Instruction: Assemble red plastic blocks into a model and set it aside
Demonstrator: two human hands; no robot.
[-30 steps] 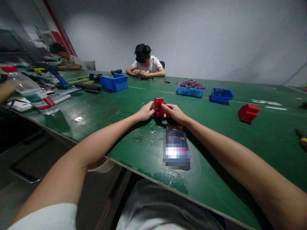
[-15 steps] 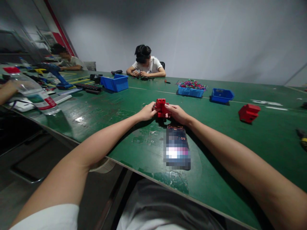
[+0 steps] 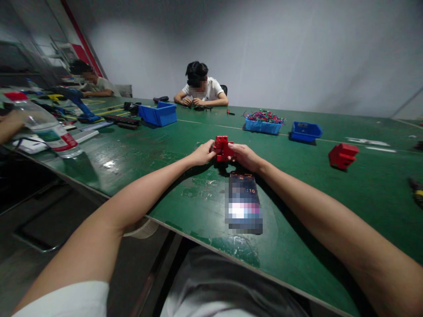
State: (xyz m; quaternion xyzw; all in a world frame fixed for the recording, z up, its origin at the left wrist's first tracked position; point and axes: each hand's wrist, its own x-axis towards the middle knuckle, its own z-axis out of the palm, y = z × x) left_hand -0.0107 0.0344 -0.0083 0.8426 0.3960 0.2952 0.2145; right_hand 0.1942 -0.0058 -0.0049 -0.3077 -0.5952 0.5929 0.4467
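Between my two hands is a red block-shaped part point(image 3: 222, 145) with small holes in its top and notches in its sides. My left hand point(image 3: 204, 153) is closed on its left side, with the thumb toward me. On the opposite side my right hand point(image 3: 245, 156) grips it, fingers laid along the red surface. A dark shadow or dark area lies just under the part, and I cannot tell whether the part touches the table. A phone point(image 3: 245, 198) with its screen lit lies just nearer to me than the hands, partly blurred out.
Beyond my hands on the green table point(image 3: 185, 193) stand a blue bin of coloured wires point(image 3: 263, 125), another blue bin point(image 3: 306, 132) and a larger blue bin point(image 3: 158, 115). A second red part point(image 3: 343, 156) sits right. Left are a bottle point(image 3: 49, 127) and a drill point(image 3: 81, 105). Co-workers sit beyond.
The fingers of my right hand have shifted slightly against the red part. The digits on the phone screen have changed. Everything else looks the same.
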